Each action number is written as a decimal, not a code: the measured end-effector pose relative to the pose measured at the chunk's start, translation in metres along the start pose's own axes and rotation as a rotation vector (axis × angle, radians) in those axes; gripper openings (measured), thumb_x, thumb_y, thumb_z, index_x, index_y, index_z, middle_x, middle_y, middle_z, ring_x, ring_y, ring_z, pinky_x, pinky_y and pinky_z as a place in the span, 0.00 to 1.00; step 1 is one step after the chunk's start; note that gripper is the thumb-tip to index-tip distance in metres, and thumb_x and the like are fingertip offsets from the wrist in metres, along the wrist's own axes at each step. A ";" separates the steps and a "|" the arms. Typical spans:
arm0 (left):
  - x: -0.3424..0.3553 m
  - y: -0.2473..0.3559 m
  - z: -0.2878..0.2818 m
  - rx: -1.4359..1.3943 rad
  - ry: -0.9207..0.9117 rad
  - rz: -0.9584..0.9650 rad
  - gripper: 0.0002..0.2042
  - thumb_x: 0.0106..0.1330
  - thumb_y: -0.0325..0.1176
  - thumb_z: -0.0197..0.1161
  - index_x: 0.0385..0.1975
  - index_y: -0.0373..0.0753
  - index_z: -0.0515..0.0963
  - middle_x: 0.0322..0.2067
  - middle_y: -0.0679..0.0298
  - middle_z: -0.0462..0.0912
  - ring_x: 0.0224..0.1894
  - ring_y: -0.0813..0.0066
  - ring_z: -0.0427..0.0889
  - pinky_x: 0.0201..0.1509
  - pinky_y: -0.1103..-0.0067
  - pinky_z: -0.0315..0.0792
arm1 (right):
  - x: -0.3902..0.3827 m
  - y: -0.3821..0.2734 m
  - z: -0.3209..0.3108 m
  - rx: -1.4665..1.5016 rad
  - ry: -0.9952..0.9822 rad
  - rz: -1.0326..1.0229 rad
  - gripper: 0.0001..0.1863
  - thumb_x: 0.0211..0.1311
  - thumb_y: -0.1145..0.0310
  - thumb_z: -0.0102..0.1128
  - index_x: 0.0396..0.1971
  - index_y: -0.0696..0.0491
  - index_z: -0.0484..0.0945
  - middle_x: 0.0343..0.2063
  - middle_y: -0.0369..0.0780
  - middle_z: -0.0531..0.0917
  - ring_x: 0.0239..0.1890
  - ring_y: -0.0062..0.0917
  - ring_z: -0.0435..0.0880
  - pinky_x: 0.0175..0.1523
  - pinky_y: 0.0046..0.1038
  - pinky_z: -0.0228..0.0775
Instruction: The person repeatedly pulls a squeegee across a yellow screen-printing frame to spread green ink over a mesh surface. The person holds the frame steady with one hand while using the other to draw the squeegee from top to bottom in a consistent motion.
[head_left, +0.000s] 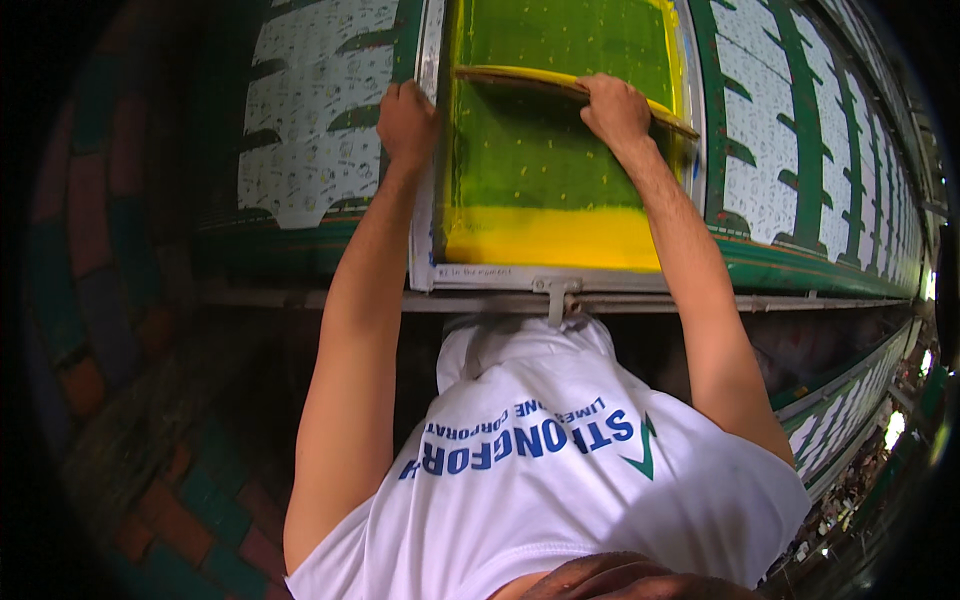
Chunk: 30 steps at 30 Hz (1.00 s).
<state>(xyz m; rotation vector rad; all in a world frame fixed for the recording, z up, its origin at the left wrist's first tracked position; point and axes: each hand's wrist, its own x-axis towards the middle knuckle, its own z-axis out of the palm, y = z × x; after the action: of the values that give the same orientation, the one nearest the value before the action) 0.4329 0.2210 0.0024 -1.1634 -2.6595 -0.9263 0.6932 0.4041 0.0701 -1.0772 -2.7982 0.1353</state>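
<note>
A screen-printing frame with metal edges lies in front of me, its green mesh flecked with yellow spots. My left hand is closed at the frame's left rail, high up along it; the fingertips are partly hidden. My right hand grips a long, thin squeegee that lies slantwise across the mesh, its right end nearer to me. A broad band of yellow ink covers the near end of the mesh, and more yellow runs along the right side.
Pale printed pieces lie on the green table left of the frame, and more such pieces stretch away to the right. A metal bracket and a rail run at the table's near edge. Brick-patterned floor shows at lower left.
</note>
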 end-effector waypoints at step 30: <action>0.002 0.012 0.005 0.179 0.048 0.010 0.08 0.75 0.31 0.58 0.45 0.37 0.83 0.38 0.54 0.82 0.42 0.47 0.82 0.41 0.56 0.78 | 0.256 0.107 0.012 -0.028 -0.156 -0.124 0.14 0.48 0.68 0.64 0.33 0.61 0.89 0.35 0.57 0.88 0.41 0.53 0.89 0.46 0.49 0.82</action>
<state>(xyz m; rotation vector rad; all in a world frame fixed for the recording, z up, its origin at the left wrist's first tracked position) 0.4407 0.2312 0.0046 -1.0985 -2.6320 -0.6882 0.5739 0.6552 0.0694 -0.9331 -3.0055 0.1749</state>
